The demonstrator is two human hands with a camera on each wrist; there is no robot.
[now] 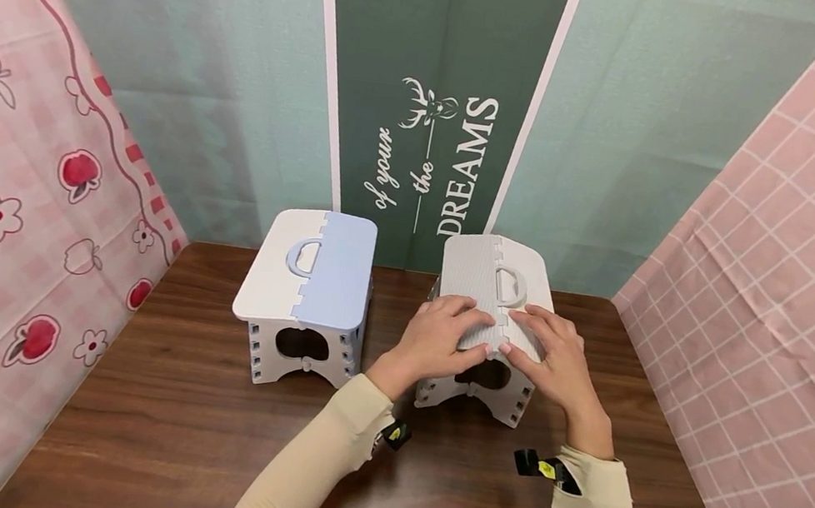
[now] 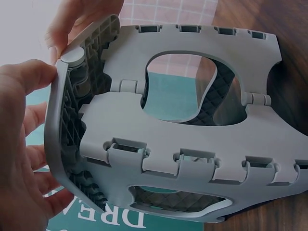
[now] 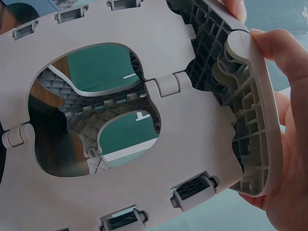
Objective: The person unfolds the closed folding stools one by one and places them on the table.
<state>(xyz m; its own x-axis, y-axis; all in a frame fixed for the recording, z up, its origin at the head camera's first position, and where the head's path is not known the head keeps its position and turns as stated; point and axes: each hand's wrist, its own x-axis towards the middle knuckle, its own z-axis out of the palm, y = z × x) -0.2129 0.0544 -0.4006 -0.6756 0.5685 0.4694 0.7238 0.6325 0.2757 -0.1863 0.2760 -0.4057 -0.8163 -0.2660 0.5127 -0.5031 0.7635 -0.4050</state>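
Note:
A grey-and-white folding step stool (image 1: 468, 268) stands unfolded on its legs at the right, its carry handle (image 1: 520, 294) lying at the middle seam. My left hand (image 1: 436, 337) rests on the grey half of its top, fingers spread. On the white half lies my right hand (image 1: 554, 355). Both thumbs meet the front edge close to the seam. In the left wrist view, the stool's front legs (image 2: 120, 118) show an oval opening and hinges. The ribbed underside (image 3: 257, 144) of the top appears in the right wrist view, with the right thumb at its rim.
A second folding stool, blue and white (image 1: 338, 280), stands unfolded to the left on the brown wooden table (image 1: 157, 401). Printed pink cloths (image 1: 778, 246) hang at both sides. A green cloth with lettering (image 1: 444, 32) hangs behind.

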